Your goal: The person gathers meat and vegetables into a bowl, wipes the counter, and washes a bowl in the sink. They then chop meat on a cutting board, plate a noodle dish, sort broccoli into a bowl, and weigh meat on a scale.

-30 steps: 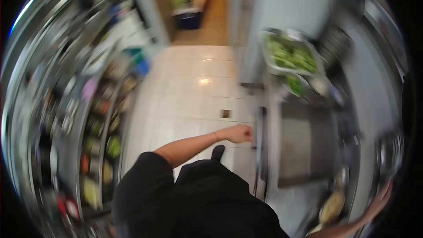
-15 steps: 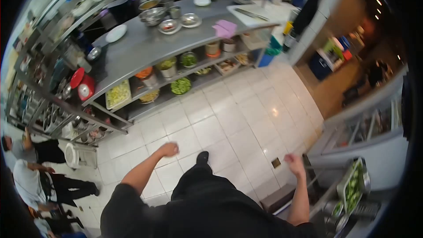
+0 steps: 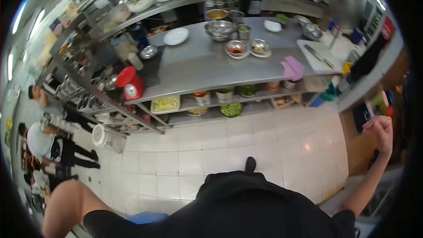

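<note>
On the right, my right hand (image 3: 379, 128) is raised with its fingers loosely curled in and nothing visible in them. It appears in front of the doorway, apart from any object. My left arm (image 3: 70, 198) is bent at the lower left edge; the hand lies outside the picture. Ahead is a long steel counter (image 3: 211, 68). On it are a white plate (image 3: 176, 36), metal bowls (image 3: 219, 28), two small bowls on saucers with food, a pink cloth (image 3: 292, 67), and a knife (image 3: 318, 55) on a white cutting board (image 3: 331, 55).
Below the counter, a shelf holds a tray of chopped vegetables (image 3: 165, 104) and a bowl of green vegetables (image 3: 231, 109). A red scale (image 3: 131, 86) stands at the counter's left end. A white bin (image 3: 108, 138) stands on the tiled floor (image 3: 220, 141). Several people are at left.
My view has turned and tilted up, showing more shelving and stacked plates. My right hand has risen; my left hand has left the view. The side counter with green vegetables is out of sight.
</note>
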{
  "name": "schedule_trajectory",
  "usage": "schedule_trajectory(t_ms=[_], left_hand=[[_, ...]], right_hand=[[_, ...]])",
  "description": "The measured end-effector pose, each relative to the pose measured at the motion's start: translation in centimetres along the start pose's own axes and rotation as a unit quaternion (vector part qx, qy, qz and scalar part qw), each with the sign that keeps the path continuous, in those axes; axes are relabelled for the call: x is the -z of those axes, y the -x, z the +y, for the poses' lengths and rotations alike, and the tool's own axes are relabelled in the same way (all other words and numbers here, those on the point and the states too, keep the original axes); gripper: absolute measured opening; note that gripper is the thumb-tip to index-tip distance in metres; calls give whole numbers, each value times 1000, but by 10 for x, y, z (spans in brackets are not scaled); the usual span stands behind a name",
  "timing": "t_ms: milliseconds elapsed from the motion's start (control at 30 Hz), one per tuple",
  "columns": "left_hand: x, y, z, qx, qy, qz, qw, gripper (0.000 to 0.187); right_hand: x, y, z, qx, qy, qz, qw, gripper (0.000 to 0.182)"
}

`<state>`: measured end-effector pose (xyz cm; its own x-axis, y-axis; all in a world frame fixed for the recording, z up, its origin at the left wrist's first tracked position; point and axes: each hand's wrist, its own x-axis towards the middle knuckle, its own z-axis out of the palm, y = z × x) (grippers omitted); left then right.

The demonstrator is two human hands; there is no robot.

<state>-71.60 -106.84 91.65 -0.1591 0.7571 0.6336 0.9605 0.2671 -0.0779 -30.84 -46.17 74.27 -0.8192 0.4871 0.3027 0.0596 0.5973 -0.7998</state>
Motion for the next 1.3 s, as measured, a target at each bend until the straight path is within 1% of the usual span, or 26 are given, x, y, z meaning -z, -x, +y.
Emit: schedule_trajectory(t_ms=[67,100,167,233,267,300,333,367,400,433,500,533,600,633,700,767,867,933,967,1033,1100,1167,1233,1300], left_hand=[[1,-14,3,21,-108,71,991,13],[-6,-19,1,37,-140,91,985,13],[-19,-29,-4,67,-173,105,977,13],[-32,-38,-5,95,-199,111,969,14],[-38,-42,-4,105,-212,116,965,14],[-43,-45,0,117,-223,116,961,14],[-47,-49,3,124,-233,117,957,14],[-54,-53,6,134,-241,118,954,14],[-59,-57,7,141,-247,119,951,15],[-64,-60,9,146,-250,121,949,15],[-73,-66,10,161,-258,118,945,15],[-76,-68,13,167,-262,119,943,15],[-83,-75,17,176,-270,118,939,16],[-87,-78,17,180,-273,117,938,16],[-92,-83,20,184,-280,121,934,17],[-100,-86,18,188,-280,124,933,17],[-112,-92,16,199,-279,126,931,18],[-118,-99,15,205,-281,123,929,18],[-121,-101,15,206,-284,126,928,18],[-124,-104,16,208,-288,130,926,19],[-129,-109,16,210,-291,133,924,19],[-131,-114,16,209,-295,135,922,20],[-132,-117,17,211,-298,135,921,20],[-134,-121,19,211,-301,136,920,21]], right_hand=[[4,-52,42,-97,-91,46,990,23],[-1,-71,74,-87,-101,30,991,23],[-26,-89,154,-218,-58,44,973,24],[-50,-100,218,-329,4,-95,940,21],[-60,-97,273,-403,-47,-139,903,16],[-81,-101,279,-420,43,-256,869,15],[-98,-105,297,-408,130,-381,820,15],[-121,-112,279,-414,151,-442,781,18],[-136,-119,283,-422,150,-477,756,21],[-147,-129,299,-415,152,-482,757,21],[-163,-137,327,-283,251,-477,793,24],[-168,-143,337,-277,254,-485,790,24],[-179,-154,350,-182,278,-424,843,26],[-183,-160,355,-178,279,-425,842,26],[-188,-172,359,-175,299,-493,798,25],[-190,-176,383,-124,282,-524,794,26],[-194,-182,375,-135,300,-544,772,26],[-196,-180,371,-145,280,-574,756,26],[-196,-179,373,-146,284,-570,757,26],[-194,-166,383,-166,241,-546,785,25],[-190,-155,395,-176,236,-545,785,25],[-185,-137,418,-151,271,-579,754,24],[-181,-125,425,-156,262,-580,756,23],[-177,-119,428,-191,253,-566,761,25]])
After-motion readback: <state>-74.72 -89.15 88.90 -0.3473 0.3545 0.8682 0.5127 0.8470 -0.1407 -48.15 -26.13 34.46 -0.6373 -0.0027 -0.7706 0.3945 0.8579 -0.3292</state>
